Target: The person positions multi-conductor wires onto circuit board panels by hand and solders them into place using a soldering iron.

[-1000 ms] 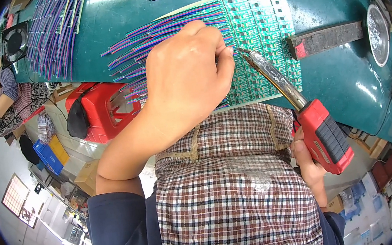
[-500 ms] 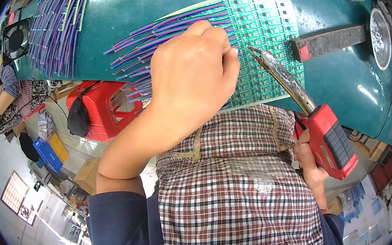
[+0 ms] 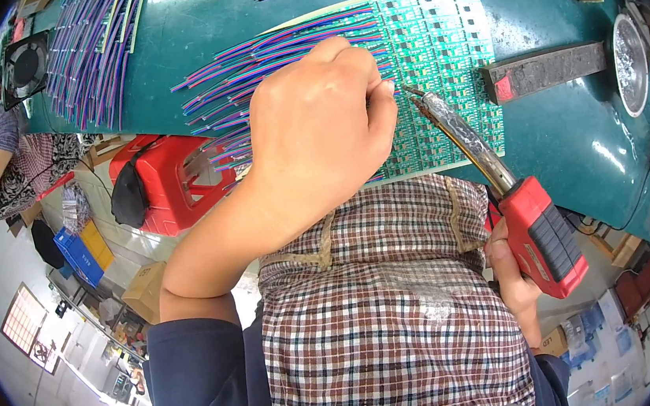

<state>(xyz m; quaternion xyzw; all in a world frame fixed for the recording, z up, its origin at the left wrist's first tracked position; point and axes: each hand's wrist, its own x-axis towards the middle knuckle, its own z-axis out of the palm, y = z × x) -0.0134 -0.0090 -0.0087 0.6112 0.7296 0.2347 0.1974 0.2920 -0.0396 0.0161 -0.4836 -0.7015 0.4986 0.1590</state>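
A green circuit board panel (image 3: 446,71) lies on the table in front of me, dotted with rows of small parts. Multicoloured wires (image 3: 238,57) run leftward from its left half. My left hand (image 3: 324,116) is closed above these wires, its fingertips bent down and pressed together; whatever they pinch is hidden under the hand. In my right hand (image 3: 510,267) is a soldering iron (image 3: 547,239) with a red and black handle, held low at the right. Its metal barrel slants up over the panel, and the dark tip is just right of my left thumb.
A dark block (image 3: 553,70) and a round metal dish (image 3: 631,64) stand at the right. More wires (image 3: 88,57) lie on boards at the far left, beside a black fan (image 3: 27,68). A red stool (image 3: 172,179) stands below the table edge; a person (image 3: 11,157) sits beyond it.
The soldering iron has moved slightly left, bringing its tip closer to my left thumb. My left hand has barely moved. At the far left the other person has shifted a little.
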